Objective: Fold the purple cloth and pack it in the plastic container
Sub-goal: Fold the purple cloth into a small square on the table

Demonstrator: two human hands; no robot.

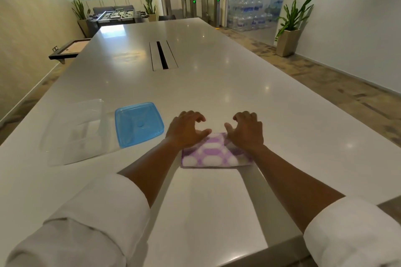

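White table (217, 84). Clear plastic container (76, 132) at left, blue lid (138, 124) just beside it. Folded purple cloth (213, 155) lies flat right of lid. Left hand (186, 130) and right hand (246, 131) rest on cloth's far corners, fingers curled, grasping nothing.

no legible text, labels (bottle print blurred)

Left of the cloth (213, 154) lie the blue lid (138, 124) and clear container (76, 132). Worktop (217, 84) ahead and right is bare; slot (163, 55) lies farther off.
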